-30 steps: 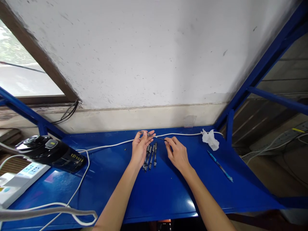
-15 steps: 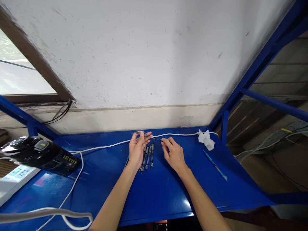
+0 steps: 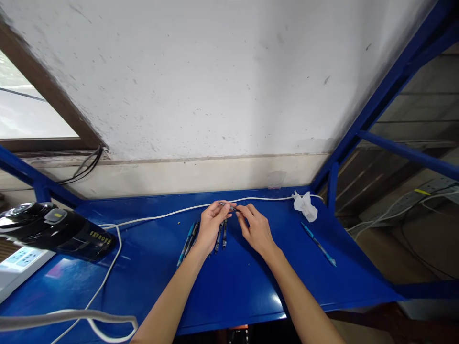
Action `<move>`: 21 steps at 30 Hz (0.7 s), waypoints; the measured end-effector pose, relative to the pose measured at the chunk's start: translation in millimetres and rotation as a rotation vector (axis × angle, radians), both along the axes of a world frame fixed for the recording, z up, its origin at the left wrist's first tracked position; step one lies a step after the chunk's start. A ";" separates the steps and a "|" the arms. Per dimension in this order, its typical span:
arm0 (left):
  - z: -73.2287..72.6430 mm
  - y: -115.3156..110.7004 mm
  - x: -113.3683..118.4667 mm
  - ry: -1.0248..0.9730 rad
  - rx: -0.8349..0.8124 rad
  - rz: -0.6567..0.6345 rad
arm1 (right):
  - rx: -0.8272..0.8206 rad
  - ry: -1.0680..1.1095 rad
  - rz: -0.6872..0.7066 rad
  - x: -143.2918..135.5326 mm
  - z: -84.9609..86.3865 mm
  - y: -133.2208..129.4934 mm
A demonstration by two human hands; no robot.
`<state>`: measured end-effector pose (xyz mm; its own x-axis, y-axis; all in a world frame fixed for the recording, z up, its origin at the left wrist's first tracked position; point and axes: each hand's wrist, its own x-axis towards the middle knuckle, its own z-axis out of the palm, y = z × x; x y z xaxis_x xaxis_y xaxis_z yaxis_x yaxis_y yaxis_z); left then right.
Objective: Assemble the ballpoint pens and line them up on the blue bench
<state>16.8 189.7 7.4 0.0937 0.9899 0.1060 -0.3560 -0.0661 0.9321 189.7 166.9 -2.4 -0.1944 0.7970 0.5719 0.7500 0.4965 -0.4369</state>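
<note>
My left hand (image 3: 211,222) is closed on one end of a dark pen (image 3: 231,208), held above the blue table. The fingertips of my right hand (image 3: 255,228) pinch the pen's other end, close to my left fingers. Dark pens (image 3: 224,235) lie side by side under and beside my left hand, which partly covers them. To the left of that wrist rests a blue pen (image 3: 185,246) with dark ones next to it. Another blue pen (image 3: 318,242) lies apart on the right.
A black bottle (image 3: 57,231) and a white power strip (image 3: 23,265) are at the left. A white cable (image 3: 165,216) runs along the back of the blue table (image 3: 229,296) to a crumpled tissue (image 3: 305,206). Blue frame bars (image 3: 333,188) rise at the right.
My hands have come closer together, and the thin dark rod that stretched between them no longer shows at length. My left hand has shifted right, uncovering the pens on its left.
</note>
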 end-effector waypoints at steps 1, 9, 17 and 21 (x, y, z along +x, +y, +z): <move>-1.1 -0.1 0.6 0.010 -0.003 0.001 | -0.003 0.021 0.019 -0.3 -0.6 0.0; -3.7 1.5 -0.8 0.029 -0.022 0.000 | -0.080 0.205 0.074 0.8 -1.6 -1.5; 3.9 -1.9 -1.6 0.014 -0.002 -0.066 | -0.132 0.312 0.079 -0.2 2.0 -1.8; 7.1 -2.9 0.0 0.006 -0.008 -0.077 | -0.133 0.273 0.109 -0.5 2.9 -2.0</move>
